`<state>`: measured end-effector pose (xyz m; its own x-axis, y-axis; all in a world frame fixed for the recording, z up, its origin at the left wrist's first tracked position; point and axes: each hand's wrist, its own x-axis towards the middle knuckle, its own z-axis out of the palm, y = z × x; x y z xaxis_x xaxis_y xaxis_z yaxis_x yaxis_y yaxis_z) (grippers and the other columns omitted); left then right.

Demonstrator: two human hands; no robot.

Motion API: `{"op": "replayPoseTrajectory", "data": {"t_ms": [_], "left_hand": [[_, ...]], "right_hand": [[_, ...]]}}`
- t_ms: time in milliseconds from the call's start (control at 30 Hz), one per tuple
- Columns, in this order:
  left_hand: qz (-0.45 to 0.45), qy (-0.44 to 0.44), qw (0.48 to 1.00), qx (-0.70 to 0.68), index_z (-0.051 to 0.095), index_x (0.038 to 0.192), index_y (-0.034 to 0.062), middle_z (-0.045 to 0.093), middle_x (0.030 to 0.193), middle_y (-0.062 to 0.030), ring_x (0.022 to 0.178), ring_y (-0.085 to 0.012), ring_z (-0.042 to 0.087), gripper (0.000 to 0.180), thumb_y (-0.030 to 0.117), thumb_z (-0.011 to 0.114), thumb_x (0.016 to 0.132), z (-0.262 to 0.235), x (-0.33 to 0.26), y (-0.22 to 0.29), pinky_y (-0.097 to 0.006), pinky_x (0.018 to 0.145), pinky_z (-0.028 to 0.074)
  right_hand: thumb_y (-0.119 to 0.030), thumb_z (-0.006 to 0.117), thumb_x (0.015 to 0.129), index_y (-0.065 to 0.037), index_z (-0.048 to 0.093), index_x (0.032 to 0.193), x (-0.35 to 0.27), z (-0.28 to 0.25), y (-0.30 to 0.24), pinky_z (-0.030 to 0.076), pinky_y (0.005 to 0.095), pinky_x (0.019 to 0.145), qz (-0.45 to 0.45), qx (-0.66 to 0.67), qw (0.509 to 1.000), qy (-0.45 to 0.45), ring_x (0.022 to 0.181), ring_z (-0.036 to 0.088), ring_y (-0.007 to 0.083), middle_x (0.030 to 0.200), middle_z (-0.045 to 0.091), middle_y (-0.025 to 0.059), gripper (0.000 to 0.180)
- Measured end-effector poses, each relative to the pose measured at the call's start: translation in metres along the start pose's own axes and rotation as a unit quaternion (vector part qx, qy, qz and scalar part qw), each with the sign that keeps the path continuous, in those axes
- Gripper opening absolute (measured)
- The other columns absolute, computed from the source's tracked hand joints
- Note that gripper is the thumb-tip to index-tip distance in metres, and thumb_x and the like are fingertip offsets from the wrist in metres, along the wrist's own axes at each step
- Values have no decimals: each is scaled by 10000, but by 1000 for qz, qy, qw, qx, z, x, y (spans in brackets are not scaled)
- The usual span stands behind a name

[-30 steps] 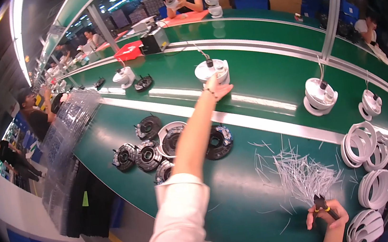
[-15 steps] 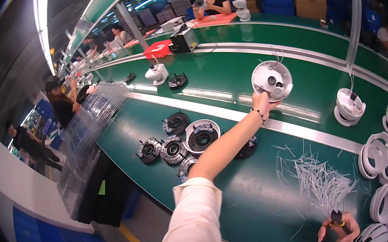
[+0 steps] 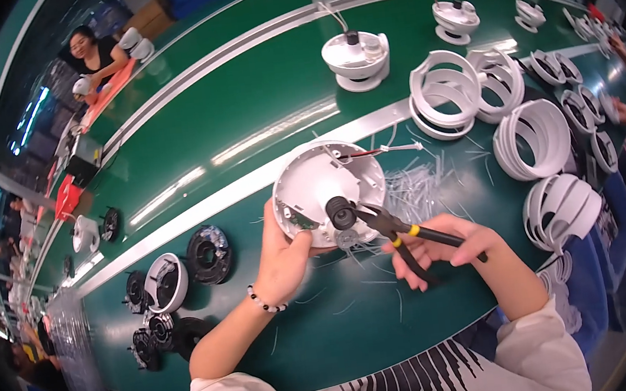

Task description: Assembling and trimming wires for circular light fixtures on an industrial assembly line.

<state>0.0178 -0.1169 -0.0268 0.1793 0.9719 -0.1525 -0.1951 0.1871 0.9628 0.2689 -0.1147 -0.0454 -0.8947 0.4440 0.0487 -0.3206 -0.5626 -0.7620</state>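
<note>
My left hand (image 3: 280,249) is closed on the rim of a round white camera housing (image 3: 306,169), tilted so that its hollow side faces me. Inside it sit a black lens (image 3: 341,212) and thin red and black wires (image 3: 358,155). Wrapped round the handles of black-and-yellow cutting pliers (image 3: 387,225), my right hand (image 3: 450,245) keeps their jaws right beside the lens; I cannot tell whether the jaws touch anything. Behind the housing lies a heap of clipped clear plastic strips (image 3: 412,188).
White rings (image 3: 530,140) stand in stacks at the right. Black round parts (image 3: 210,255) and a white ring-shaped cover (image 3: 166,283) lie at the left. More white camera units (image 3: 355,59) stand on the green bench beyond a metal rail (image 3: 243,192). A co-worker (image 3: 93,58) sits across.
My left hand has drawn the housing in from over the far belt. The pliers in my right hand have come up to it from the strip heap. The view has turned right.
</note>
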Motion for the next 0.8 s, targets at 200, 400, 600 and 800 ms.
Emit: {"op": "replayPoseTrajectory", "data": {"t_ms": [200, 400, 600, 800], "left_hand": [[24, 8, 995, 93, 194, 1253, 31, 359, 1168, -123, 1090, -212, 402, 576, -109, 335, 712, -3, -3, -2, -329, 876, 416], [61, 15, 989, 131, 218, 1252, 2, 373, 1159, -116, 1097, -175, 371, 573, -85, 352, 702, -1, -7, -3, -286, 938, 305], [71, 11, 985, 158, 206, 1257, 0, 370, 1154, -116, 1092, -176, 372, 578, -76, 350, 702, 1, -11, 1, -286, 936, 306], [65, 7, 976, 206, 190, 1262, -4, 365, 1153, -125, 1091, -180, 372, 579, -64, 353, 710, 3, -13, 3, -289, 932, 310]], "right_hand": [[-263, 593, 634, 95, 284, 1253, -1, -5, 4, 470, 322, 693, -59, 11, 998, 32, 835, 553, 240, 1027, 491, 182, 780], [-235, 555, 685, 85, 270, 1259, 2, -10, 9, 476, 346, 701, -60, 60, 996, 8, 851, 562, 264, 1069, 477, 203, 716], [-215, 540, 693, 78, 274, 1259, 2, -10, 8, 476, 338, 701, -74, 52, 996, 8, 833, 561, 250, 1052, 486, 193, 691], [-160, 546, 690, 80, 318, 1234, 0, -7, 7, 473, 269, 570, -71, 47, 995, 48, 686, 536, 172, 919, 498, 129, 637]]}}
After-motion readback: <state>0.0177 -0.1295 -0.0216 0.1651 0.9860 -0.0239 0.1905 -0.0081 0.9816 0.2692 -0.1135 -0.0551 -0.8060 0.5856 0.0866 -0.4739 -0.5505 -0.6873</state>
